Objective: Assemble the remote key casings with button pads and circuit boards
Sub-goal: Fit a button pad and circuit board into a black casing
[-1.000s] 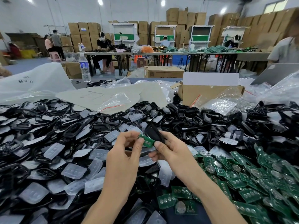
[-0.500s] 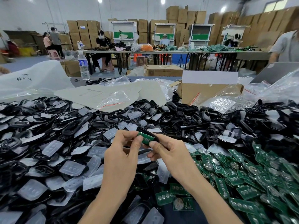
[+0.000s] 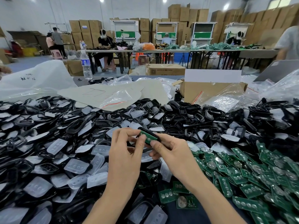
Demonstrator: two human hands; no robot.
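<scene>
Left hand [image 3: 124, 152] and right hand [image 3: 169, 152] pinch a black casing [image 3: 148, 130] holding a green circuit board [image 3: 148, 137].

Glossy black plastic casings [image 3: 191, 109], frosted translucent pads [image 3: 76, 165], probably silicone, green lacquered circuit boards [image 3: 252, 189], matt cardboard box [image 3: 210, 91].

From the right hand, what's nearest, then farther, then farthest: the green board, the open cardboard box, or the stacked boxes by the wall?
1. Green circuit board: pinched by the right hand itself.
2. Open cardboard box: farther back, on the right.
3. Stacked boxes: far away, against the back wall.
</scene>
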